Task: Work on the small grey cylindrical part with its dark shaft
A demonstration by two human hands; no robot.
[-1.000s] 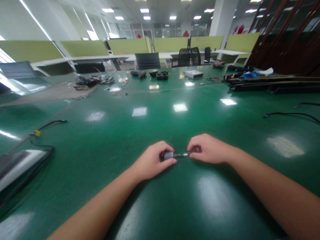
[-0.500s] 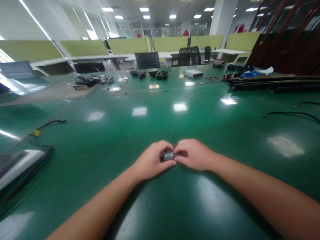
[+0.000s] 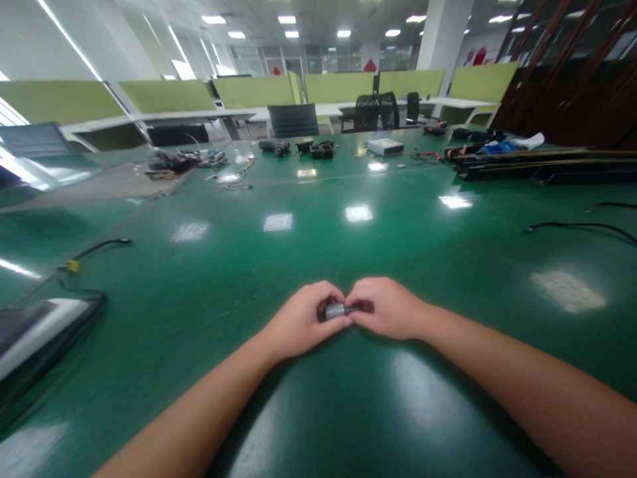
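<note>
A small silver-grey cylinder (image 3: 335,311) with a dark left end lies between my two hands, just above or on the green tabletop. Fingers and thumb of my left hand (image 3: 303,317) close around it from the left. A thin dark stem (image 3: 359,306) runs out of its right side. My right hand (image 3: 385,307) pinches at this stem, fingertips pressed together. Both hands meet at their fingertips, which hide part of the piece. I cannot make out exactly what kind of part it is.
The shiny green table (image 3: 223,265) spreads out ahead. To the left is a grey-and-black device (image 3: 44,332) with a cable (image 3: 102,245). Black cables (image 3: 577,226) and long dark bars (image 3: 527,166) lie at right. Farther back stand a white box (image 3: 385,147) and black parts (image 3: 322,150).
The silver cylinder looks very slightly tilted compared with before. Both hands keep the same place and grip.
</note>
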